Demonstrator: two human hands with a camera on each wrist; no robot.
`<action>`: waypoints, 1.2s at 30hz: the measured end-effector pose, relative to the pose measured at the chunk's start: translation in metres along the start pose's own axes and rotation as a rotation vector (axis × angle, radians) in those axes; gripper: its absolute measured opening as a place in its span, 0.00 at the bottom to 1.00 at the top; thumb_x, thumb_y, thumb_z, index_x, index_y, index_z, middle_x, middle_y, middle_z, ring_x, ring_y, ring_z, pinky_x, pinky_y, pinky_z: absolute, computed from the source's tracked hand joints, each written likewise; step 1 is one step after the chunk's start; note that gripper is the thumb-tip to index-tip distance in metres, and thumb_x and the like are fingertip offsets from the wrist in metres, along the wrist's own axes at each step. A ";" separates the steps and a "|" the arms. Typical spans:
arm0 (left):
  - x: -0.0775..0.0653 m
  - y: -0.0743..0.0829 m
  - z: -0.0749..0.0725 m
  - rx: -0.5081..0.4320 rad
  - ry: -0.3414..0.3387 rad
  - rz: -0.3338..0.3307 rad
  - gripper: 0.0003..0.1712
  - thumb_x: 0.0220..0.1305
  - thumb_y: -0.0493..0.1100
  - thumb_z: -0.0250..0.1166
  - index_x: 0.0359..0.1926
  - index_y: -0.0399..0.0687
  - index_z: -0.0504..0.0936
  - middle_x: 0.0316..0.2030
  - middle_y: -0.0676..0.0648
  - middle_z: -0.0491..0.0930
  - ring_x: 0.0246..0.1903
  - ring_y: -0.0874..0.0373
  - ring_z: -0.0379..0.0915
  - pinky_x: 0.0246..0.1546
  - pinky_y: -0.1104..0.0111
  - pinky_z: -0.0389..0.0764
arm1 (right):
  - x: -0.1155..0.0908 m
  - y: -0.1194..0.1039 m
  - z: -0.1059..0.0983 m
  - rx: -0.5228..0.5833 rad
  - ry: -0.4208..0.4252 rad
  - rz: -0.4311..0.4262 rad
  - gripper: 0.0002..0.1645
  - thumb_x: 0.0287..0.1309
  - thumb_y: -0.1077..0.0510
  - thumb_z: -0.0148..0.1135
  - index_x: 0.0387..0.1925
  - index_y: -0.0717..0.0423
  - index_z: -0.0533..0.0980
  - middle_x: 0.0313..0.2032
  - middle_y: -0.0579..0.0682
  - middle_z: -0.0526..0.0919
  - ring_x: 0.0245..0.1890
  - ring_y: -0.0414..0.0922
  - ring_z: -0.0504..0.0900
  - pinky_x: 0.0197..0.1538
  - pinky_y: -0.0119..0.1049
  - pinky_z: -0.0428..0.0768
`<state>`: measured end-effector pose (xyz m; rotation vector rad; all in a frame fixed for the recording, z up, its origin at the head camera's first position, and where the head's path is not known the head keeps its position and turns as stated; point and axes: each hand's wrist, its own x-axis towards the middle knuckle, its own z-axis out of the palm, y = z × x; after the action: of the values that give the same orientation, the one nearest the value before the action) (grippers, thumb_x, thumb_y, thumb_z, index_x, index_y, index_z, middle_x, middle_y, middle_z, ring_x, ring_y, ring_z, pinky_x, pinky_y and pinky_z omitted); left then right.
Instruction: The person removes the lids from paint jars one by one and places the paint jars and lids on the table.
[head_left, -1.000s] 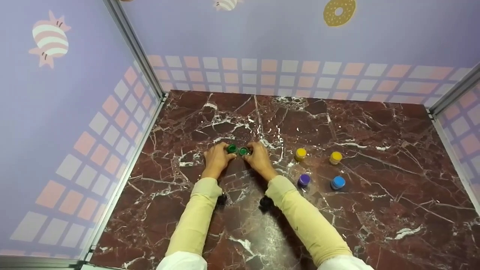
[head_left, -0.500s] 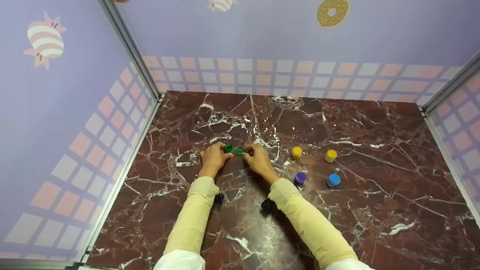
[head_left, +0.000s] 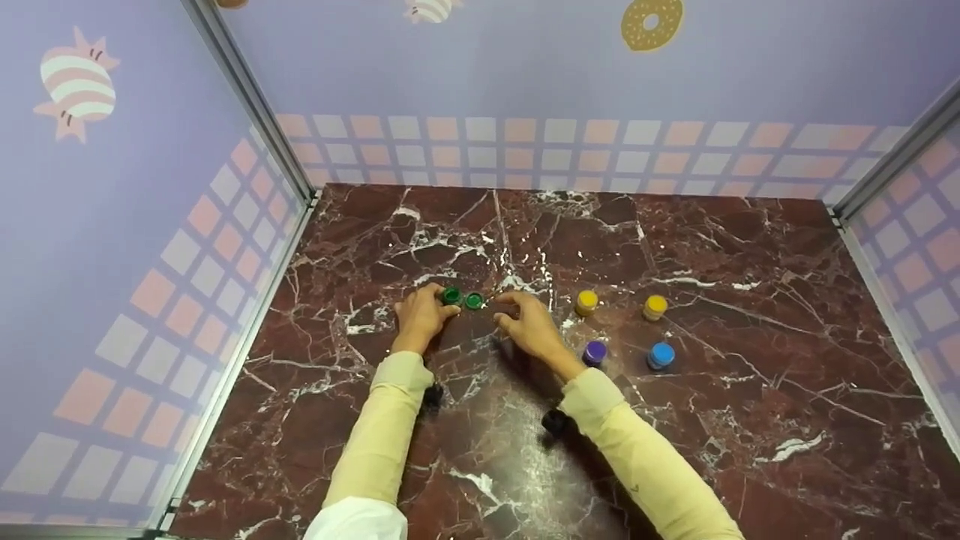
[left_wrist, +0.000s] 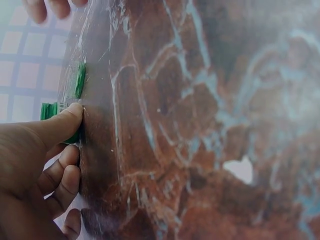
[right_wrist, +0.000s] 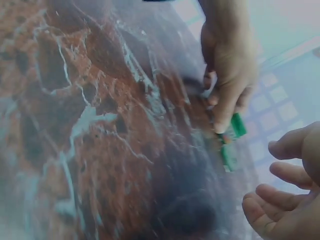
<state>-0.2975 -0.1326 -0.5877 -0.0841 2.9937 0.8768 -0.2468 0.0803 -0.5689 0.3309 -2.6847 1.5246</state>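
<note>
A small green paint jar point(head_left: 451, 295) stands on the table in the head view, its top dark green and seemingly uncapped. My left hand point(head_left: 420, 318) pinches it between thumb and fingers; in the left wrist view the thumb lies across the jar point(left_wrist: 48, 111). Just right of the jar lies its round green lid point(head_left: 475, 301), inner side up, touched by no hand. My right hand point(head_left: 529, 324) hovers right of the lid, fingers loosely bent and holding nothing. The right wrist view shows a gap between the right hand point(right_wrist: 290, 185) and the lid point(right_wrist: 228, 157).
Right of my hands stand two yellow-topped jars point(head_left: 586, 302) point(head_left: 655, 307), a purple-topped jar point(head_left: 595, 352) and a blue-topped jar point(head_left: 661, 355). Patterned panels point(head_left: 480, 75) wall the dark red marbled table point(head_left: 720, 420) at the back and sides.
My right hand has let go of the green lid and drawn back to the right. My left hand keeps its grip on the jar. The head view has shifted slightly.
</note>
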 end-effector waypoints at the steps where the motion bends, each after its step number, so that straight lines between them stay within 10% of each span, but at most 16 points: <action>1: 0.000 0.000 0.000 -0.003 -0.001 0.000 0.26 0.59 0.53 0.77 0.54 0.46 0.85 0.45 0.43 0.88 0.49 0.43 0.81 0.57 0.48 0.65 | -0.003 -0.002 -0.005 0.000 0.002 -0.013 0.20 0.62 0.66 0.68 0.55 0.67 0.80 0.52 0.65 0.82 0.48 0.60 0.84 0.54 0.53 0.80; 13: -0.001 0.000 0.001 0.008 -0.001 0.005 0.27 0.59 0.53 0.77 0.55 0.45 0.84 0.43 0.43 0.88 0.47 0.43 0.82 0.55 0.48 0.66 | -0.042 -0.011 -0.066 -0.057 0.133 -0.196 0.18 0.57 0.69 0.71 0.50 0.66 0.82 0.48 0.62 0.83 0.46 0.61 0.81 0.52 0.57 0.78; 36: 0.000 0.001 -0.001 0.007 -0.009 0.008 0.28 0.59 0.53 0.77 0.56 0.44 0.84 0.45 0.42 0.87 0.49 0.42 0.81 0.57 0.47 0.64 | -0.077 0.030 -0.121 -0.245 0.219 -0.111 0.20 0.55 0.69 0.73 0.50 0.69 0.81 0.51 0.66 0.80 0.46 0.62 0.78 0.51 0.55 0.76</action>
<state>-0.2975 -0.1325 -0.5868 -0.0680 2.9909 0.8644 -0.1870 0.2113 -0.5420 0.2781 -2.5921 1.1152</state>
